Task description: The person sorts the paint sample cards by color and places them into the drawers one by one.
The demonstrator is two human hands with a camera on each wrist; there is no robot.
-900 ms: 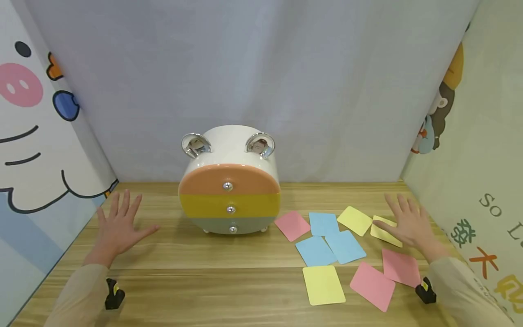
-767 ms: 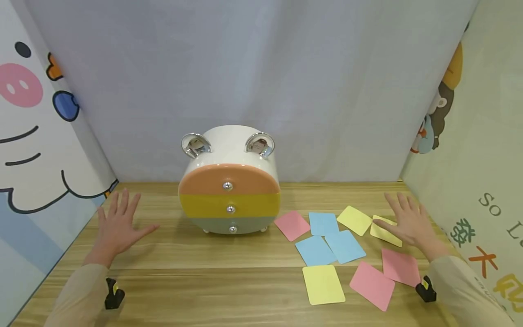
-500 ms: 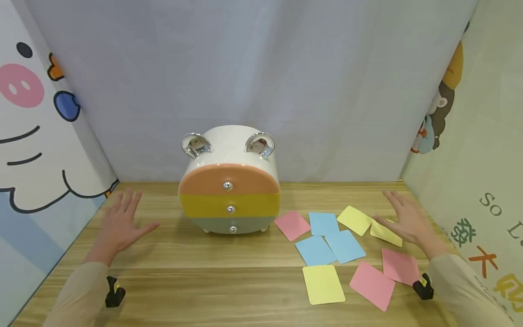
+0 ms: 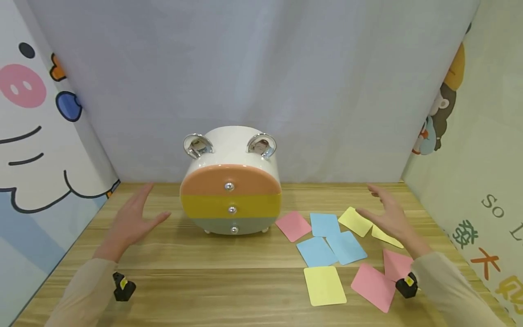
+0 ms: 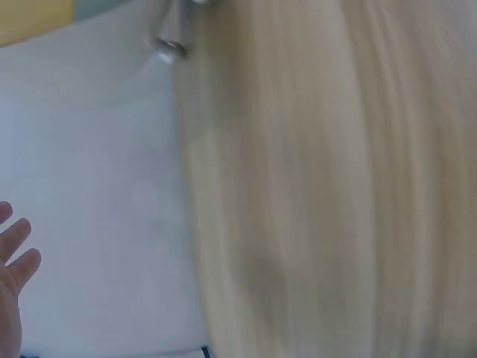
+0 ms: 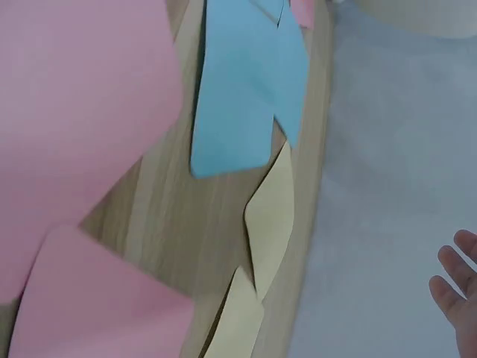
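In the head view a rounded white cabinet [image 4: 234, 147] with silver ears stands on the table, its orange, yellow and grey-green drawers closed. My left hand [image 4: 130, 223] is above the table to its left, fingers extended, thumb toward the cabinet, holding nothing. Over the right side my right hand [image 4: 391, 219] hovers beside a yellow card [image 4: 355, 221], empty, thumb apart from the fingers. Blue cards [image 4: 346, 247], pink cards [image 4: 372, 287] and another yellow card [image 4: 324, 285] lie flat. Fingertips of the left hand [image 5: 10, 291] and right hand [image 6: 463, 287] show at the wrist views' edges.
The wooden table [image 4: 184, 290] ends at a grey curtain [image 4: 327, 91] behind. Printed panels stand at both sides, a pig figure [image 4: 24, 86] on the left one. A black device [image 4: 124, 287] is at the left wrist, another [image 4: 407, 286] at the right.
Both hands have moved inward, the left to the right and the right to the left, and have turned so the palms face each other more. The cabinet and cards stay in place.
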